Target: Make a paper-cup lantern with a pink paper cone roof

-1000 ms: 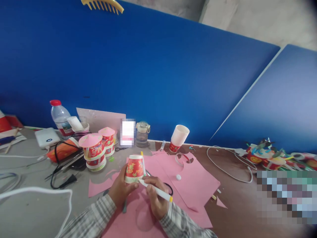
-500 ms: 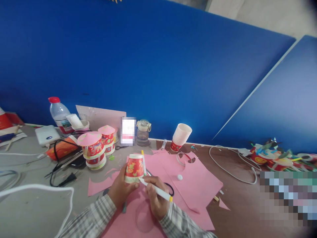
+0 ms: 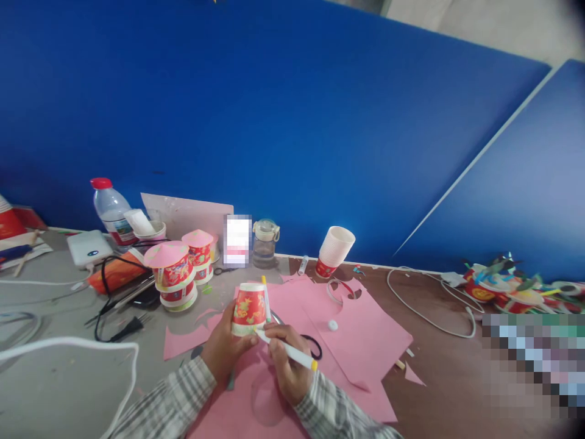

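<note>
My left hand (image 3: 226,344) grips a red patterned paper cup (image 3: 249,308) from its left side; the cup is upside down, its pale rim at the bottom. Closed round a white marker with a yellow end (image 3: 297,353), my right hand (image 3: 287,366) brings the tip to the cup's rim band, where green marks show. Behind the cup, a second yellow-ended marker (image 3: 266,299) is partly hidden. Pink paper sheets (image 3: 356,341) lie under both hands. Scissors (image 3: 313,346) rest on the paper, partly covered by my right hand.
Stacked red cups with pink cone tops (image 3: 169,268) stand at left, near a bottle (image 3: 109,210) and black cable (image 3: 103,305). A leaning stack of paper cups (image 3: 336,250) and a water jar (image 3: 264,244) stand behind. Decorated cups (image 3: 484,283) are at far right.
The marker tip has shifted slightly left along the cup's rim band. Both hands keep their hold, and the whole view has moved a little.
</note>
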Motion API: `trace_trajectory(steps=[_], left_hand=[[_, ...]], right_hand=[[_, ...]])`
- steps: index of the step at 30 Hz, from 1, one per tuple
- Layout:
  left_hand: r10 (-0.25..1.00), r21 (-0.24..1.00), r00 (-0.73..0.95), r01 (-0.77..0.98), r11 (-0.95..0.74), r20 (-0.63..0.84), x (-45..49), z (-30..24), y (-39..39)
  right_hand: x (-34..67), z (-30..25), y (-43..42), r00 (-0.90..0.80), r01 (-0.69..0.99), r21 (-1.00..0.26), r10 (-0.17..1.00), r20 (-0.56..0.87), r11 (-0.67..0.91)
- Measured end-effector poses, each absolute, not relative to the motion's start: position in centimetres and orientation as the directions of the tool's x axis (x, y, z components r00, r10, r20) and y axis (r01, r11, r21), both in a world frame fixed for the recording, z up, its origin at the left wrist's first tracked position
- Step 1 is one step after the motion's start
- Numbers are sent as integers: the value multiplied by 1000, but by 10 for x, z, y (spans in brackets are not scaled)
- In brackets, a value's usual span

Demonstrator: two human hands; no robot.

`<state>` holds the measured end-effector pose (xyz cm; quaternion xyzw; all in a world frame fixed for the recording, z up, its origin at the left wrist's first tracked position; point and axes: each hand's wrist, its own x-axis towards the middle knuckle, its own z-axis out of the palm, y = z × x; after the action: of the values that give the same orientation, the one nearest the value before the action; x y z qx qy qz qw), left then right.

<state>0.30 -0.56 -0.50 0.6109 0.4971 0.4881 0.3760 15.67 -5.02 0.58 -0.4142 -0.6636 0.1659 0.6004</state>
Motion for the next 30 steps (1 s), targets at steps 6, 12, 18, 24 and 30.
trace_trajectory(steps=[6,12,18,24,30], left_hand=[[982,941,13,284,-186,190,2,-8,-5],[977,942,33,259,-213,212,2,-10,-5],[978,940,32,270,-209,208,1,-10,-4],[979,940,38,274,-203,201,2,-9,-4],[975,934,37,282,-221,219,2,-8,-5]], right_hand=[[158,5,-48,72,371,-746,784,617,553],[157,5,-49,46,319,-734,764,643,599],[159,4,-50,62,355,-759,796,602,546],[158,5,-49,45,336,-741,776,629,581],[159,6,-49,47,332,-772,808,587,542]])
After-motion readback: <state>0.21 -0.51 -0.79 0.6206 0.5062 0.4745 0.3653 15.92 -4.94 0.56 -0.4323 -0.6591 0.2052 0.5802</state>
